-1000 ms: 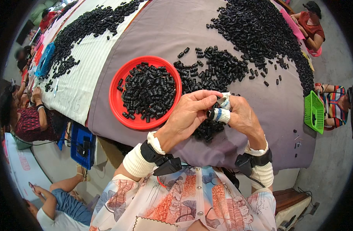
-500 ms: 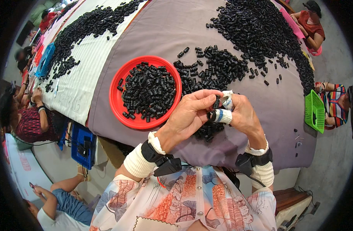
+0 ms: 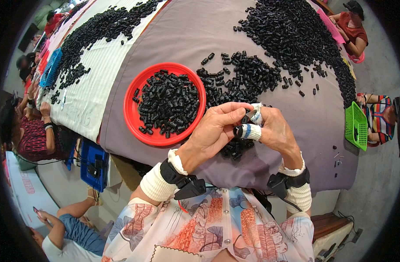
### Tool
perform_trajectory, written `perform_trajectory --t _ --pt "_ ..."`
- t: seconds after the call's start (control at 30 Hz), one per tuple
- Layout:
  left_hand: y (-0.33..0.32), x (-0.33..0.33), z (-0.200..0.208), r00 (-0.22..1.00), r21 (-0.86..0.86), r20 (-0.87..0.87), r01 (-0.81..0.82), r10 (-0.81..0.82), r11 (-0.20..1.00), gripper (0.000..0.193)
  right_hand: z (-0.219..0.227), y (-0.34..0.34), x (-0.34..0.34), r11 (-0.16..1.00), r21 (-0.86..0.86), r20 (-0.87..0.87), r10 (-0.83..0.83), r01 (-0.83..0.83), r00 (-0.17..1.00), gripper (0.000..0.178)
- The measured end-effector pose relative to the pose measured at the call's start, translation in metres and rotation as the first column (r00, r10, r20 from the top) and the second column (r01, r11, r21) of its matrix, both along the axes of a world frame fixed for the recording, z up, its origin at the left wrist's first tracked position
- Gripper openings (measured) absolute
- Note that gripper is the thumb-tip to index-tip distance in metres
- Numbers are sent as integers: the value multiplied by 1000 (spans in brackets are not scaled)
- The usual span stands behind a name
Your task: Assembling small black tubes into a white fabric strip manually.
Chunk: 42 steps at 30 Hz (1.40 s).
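Note:
My left hand (image 3: 215,131) and my right hand (image 3: 274,131) meet over the near edge of the grey cloth table (image 3: 182,39). Between their fingertips sits a small black plastic part (image 3: 245,118), pinched from both sides. White and blue tape wraps my right fingers. Under the hands lies a small heap of the same black parts (image 3: 235,148). A red round tray (image 3: 165,102) filled with black parts stands just left of my left hand. Both wrists wear white cuffs and black strapped devices.
A big spread of loose black parts (image 3: 291,39) covers the far right of the table. Another spread (image 3: 99,30) lies on the white striped cloth at left. A green basket (image 3: 356,126) hangs at the right edge. Other people sit around the table.
Both hands have stayed together over the small heap; the fingers have shifted slightly around the black part.

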<state>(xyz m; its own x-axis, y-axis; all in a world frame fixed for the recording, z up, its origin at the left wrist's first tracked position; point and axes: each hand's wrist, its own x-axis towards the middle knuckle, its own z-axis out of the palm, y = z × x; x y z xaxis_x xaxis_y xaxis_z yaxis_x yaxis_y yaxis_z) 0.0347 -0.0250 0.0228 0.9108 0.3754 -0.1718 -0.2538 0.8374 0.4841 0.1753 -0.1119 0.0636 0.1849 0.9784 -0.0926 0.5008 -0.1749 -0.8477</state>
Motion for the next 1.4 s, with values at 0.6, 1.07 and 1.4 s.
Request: perform_trajectory --t 0.6,1.07,1.4 --pt "-2 -1 4 999 17 -32 -21 22 1000 23 -6 0 1 1000 24 35 -13 12 999 39" --pt "-3 -1 -3 1000 -30 -8 2 -2 1000 23 -8 -5 -4 999 50 -1 9 -9 1000 36" --pt "-4 -1 8 996 53 -67 -51 55 997 19 -6 -5 -12 990 -30 -171 -144 141 975 28"
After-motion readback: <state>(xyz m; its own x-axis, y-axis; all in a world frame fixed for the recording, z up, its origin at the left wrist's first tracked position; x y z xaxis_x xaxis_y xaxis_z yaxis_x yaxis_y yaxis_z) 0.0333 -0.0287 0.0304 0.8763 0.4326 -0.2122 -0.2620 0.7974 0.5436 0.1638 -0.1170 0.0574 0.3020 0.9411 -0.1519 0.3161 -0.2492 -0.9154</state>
